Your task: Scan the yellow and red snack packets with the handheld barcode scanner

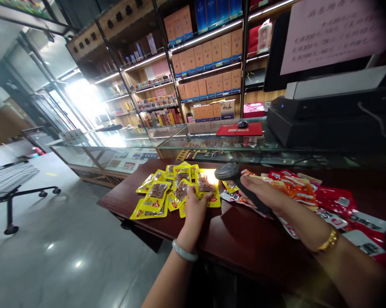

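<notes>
My right hand [263, 192] is closed around the handle of a black barcode scanner [228, 172]. Bright light from the scanner's head falls on a yellow snack packet [207, 184] with a clear window and brown food inside. The lower left edge of that packet is pinched by my left hand [195, 205], thumb on top. More yellow packets [157, 190] lie heaped just left of my left hand. Under and beyond my right forearm spreads a pile of red, orange and white snack packets [295, 188].
A dark red wooden table [193, 229] carries the packets. Behind it runs a glass display counter [167, 139] with a mouse [243, 124] on a red mat. A black checkout machine [324, 119] stands at right. Boxed goods fill shelves [209, 55]; a shopping cart [11, 184] is at left.
</notes>
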Demonstrator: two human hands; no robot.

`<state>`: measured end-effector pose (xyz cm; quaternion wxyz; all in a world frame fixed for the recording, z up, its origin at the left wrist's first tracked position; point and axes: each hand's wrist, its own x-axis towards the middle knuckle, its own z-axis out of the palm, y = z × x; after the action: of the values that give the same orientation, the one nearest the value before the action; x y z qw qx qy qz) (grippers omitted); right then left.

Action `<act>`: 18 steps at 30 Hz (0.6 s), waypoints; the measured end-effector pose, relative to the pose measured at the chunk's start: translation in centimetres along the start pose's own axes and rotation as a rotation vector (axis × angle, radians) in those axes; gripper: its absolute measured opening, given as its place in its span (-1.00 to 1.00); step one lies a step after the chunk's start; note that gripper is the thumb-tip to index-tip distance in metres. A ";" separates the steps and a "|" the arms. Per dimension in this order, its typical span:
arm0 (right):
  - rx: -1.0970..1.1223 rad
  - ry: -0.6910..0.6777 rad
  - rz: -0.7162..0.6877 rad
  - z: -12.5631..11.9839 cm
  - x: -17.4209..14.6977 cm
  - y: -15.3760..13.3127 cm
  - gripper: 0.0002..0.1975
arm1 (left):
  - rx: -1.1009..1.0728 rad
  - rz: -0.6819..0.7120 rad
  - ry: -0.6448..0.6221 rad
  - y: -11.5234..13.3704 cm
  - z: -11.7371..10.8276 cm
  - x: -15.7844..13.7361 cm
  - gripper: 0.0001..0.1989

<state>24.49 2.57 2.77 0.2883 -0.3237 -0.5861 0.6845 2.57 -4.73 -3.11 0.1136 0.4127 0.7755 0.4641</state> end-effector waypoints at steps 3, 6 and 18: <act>-0.012 0.007 -0.001 -0.1 -0.1 0.0 -0.51 | -0.022 -0.028 0.004 0.0 0.3 0.1 -0.52; -0.034 0.012 0.004 0.0 -0.2 -0.2 -0.48 | -0.164 0.029 -0.102 0.3 1.3 -0.1 -0.59; -0.067 -0.025 0.036 0.2 0.6 1.3 -0.48 | 0.666 0.187 0.062 -3.1 -5.1 2.0 -0.33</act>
<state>23.94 2.70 1.44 0.2574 -0.3353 -0.6063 0.6735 -3.17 -7.11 -2.43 -0.0938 0.4820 0.8463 0.2065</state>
